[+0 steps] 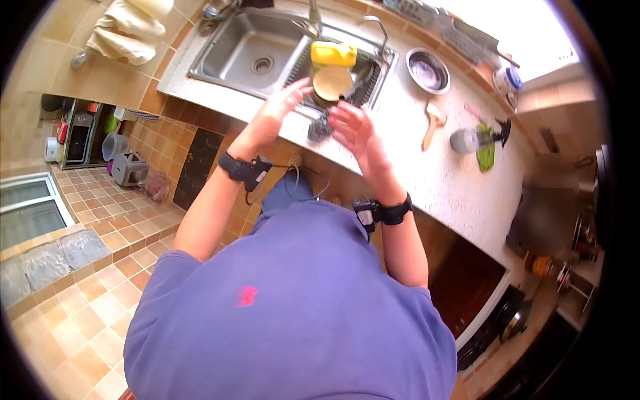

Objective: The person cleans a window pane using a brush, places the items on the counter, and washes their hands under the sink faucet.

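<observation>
My left hand (275, 115) is raised at the front edge of the sink, fingers stretched and nothing in them. Over the counter edge to its right, my right hand (360, 137) is also open and empty, its palm turned inward. Between the two lies a dark, mesh-like scouring pad (320, 129) on the counter edge, apart from my left hand and close to my right fingers. Behind them, the right sink basin (367, 72) holds a yellow plastic bottle (333, 53) on its side and a round, pale yellow thing (332, 83) whose kind I cannot make out.
The left sink basin (247, 43) has a drain in its floor. Right of the sink are a steel bowl (411, 67), a wooden-handled brush (430, 130), a spray bottle (469, 141) and a green cloth (486, 159). Two taps rise behind the basins.
</observation>
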`<state>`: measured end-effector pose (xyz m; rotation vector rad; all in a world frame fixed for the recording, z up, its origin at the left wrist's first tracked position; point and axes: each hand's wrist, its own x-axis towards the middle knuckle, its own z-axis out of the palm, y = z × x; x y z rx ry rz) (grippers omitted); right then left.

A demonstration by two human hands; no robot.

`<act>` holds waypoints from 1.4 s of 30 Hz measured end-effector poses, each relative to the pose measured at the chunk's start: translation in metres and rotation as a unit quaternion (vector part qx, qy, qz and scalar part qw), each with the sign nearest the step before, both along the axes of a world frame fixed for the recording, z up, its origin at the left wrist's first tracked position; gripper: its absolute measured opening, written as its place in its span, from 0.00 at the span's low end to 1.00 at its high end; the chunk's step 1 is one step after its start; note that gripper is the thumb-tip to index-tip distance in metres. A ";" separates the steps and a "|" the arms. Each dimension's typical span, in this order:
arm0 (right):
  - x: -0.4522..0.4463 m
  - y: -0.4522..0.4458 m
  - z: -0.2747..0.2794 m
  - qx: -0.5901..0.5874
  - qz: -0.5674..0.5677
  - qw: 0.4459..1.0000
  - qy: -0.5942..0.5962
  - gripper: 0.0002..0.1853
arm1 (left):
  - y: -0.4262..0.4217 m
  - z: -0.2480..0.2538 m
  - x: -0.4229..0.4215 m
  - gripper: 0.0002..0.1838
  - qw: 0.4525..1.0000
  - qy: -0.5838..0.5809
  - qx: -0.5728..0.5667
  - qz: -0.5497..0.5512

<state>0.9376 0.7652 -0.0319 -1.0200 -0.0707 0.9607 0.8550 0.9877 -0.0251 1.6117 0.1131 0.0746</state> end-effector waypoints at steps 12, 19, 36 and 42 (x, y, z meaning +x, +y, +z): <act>0.124 0.242 -0.101 -0.288 0.042 0.883 -0.369 0.37 | 0.182 -0.074 0.018 0.33 0.876 0.093 0.460 0.116; 0.222 0.357 -0.167 -0.524 0.077 0.589 -0.610 0.40 | 0.281 -0.035 0.083 0.25 0.805 -0.071 0.588 0.043; 0.192 0.329 -0.167 -0.482 0.026 0.646 -0.592 0.29 | 0.325 -0.112 0.255 0.19 0.832 -0.107 0.516 -0.172; 0.202 0.331 -0.160 -0.491 0.054 0.666 -0.559 0.25 | 0.326 -0.152 0.302 0.18 0.944 -0.042 0.299 -0.133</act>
